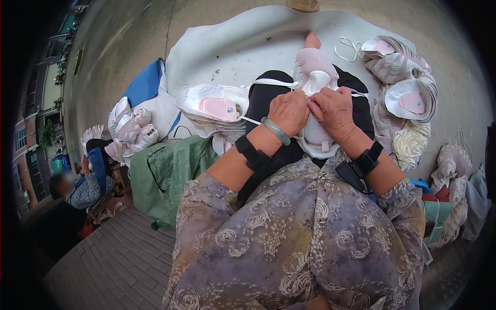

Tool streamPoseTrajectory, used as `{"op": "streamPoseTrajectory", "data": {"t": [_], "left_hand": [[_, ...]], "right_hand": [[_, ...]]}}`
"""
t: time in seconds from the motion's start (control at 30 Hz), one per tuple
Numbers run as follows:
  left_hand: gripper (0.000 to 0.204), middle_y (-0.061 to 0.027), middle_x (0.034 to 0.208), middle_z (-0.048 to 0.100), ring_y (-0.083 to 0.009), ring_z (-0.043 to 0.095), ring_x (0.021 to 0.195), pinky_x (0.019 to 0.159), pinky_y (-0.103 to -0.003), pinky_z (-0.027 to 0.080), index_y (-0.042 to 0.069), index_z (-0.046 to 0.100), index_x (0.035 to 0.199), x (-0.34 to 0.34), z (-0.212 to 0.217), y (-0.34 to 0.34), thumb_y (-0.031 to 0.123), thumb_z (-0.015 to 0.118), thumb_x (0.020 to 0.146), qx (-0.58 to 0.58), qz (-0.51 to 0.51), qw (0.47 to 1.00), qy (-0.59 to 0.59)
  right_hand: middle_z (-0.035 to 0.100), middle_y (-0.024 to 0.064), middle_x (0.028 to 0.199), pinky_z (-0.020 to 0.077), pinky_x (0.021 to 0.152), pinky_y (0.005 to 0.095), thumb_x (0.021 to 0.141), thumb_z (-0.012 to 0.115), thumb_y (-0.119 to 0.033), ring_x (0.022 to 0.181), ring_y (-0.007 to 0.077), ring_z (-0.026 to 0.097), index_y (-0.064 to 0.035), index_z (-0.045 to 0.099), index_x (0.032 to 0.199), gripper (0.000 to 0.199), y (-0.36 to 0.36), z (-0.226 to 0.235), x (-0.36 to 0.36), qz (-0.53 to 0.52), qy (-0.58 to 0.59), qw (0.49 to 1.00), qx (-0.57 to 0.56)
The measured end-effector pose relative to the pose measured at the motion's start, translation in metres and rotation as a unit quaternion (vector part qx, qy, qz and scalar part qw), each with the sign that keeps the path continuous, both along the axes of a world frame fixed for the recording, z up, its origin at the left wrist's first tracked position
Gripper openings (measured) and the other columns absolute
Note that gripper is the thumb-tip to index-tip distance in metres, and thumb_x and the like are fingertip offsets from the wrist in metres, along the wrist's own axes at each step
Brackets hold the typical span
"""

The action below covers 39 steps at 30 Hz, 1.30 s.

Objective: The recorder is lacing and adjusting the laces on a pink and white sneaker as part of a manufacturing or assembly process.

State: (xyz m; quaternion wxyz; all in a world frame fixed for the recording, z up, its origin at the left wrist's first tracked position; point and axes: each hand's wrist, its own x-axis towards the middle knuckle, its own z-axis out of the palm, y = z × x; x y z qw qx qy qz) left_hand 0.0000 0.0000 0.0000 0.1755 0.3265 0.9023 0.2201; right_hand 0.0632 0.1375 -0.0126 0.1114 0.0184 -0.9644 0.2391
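A pink and white shoe upper (316, 64) lies lengthwise over my dark-trousered lap, its toe pointing away from me. White lace (274, 81) runs out from both sides of its throat. My left hand (288, 112) is closed in a pinch on the lace at the left edge of the opening. Close beside it, my right hand (333, 112) pinches at the right edge, thumb and fingertips together. The two hands almost meet over the tongue. Whatever is between the right fingertips is small and mostly hidden, but it seems to be the same lace.
Stacked shoe uppers (214, 95) lie left of my knees. More stacks (395, 64) stand at right, near a bundle of cream laces (412, 138). A white sheet (227, 51) spreads ahead. At left are a green sack (173, 168) and a seated person (90, 191).
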Motion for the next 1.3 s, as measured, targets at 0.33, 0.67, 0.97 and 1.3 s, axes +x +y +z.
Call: {"op": "streamPoseTrajectory", "data": {"t": [0.33,0.67,0.97,1.3], "left_hand": [[0.017,-0.0213,0.073,0.059,-0.0396,0.057,0.073,0.068,-0.047,0.045,0.000,0.053,0.078,-0.027,-0.006,-0.012,0.016,0.051,0.075,0.038,-0.085,0.996,0.018],[0.019,-0.0205,0.072,0.059,-0.0371,0.059,0.072,0.066,-0.046,0.046,0.001,0.052,0.088,-0.019,-0.001,-0.012,0.016,0.050,0.076,0.088,-0.052,0.995,0.018],[0.022,-0.0160,0.072,0.059,-0.0333,0.059,0.067,0.060,-0.041,0.048,0.001,0.053,0.094,0.003,-0.010,-0.019,0.014,0.052,0.076,0.109,0.012,0.987,0.118],[0.021,-0.0127,0.072,0.057,-0.0307,0.057,0.068,0.059,-0.038,0.045,0.004,0.057,0.075,-0.024,0.000,-0.024,0.024,0.058,0.081,0.123,0.080,0.978,0.145]], "right_hand": [[0.053,0.0031,0.069,0.0347,0.070,0.0360,0.071,0.066,-0.024,0.068,0.0204,0.053,-0.0121,0.058,0.072,0.014,-0.014,-0.006,-0.012,-0.009,0.048,0.997,0.063],[0.054,0.0066,0.069,0.0348,0.072,0.0398,0.070,0.057,-0.011,0.067,0.0229,0.057,-0.0098,0.055,0.074,0.005,-0.018,0.002,-0.011,0.024,0.069,0.990,0.117],[0.047,0.0089,0.066,0.0336,0.068,0.0372,0.075,0.059,-0.011,0.065,0.0282,0.046,-0.0064,0.048,0.066,0.015,0.118,-0.006,0.159,-0.055,-0.036,0.994,0.088],[0.054,0.0097,0.074,0.0379,0.065,0.0396,0.079,0.059,-0.022,0.072,0.0298,0.053,-0.0070,0.056,0.079,0.016,0.142,-0.062,0.209,-0.121,-0.259,0.958,0.023]]}}
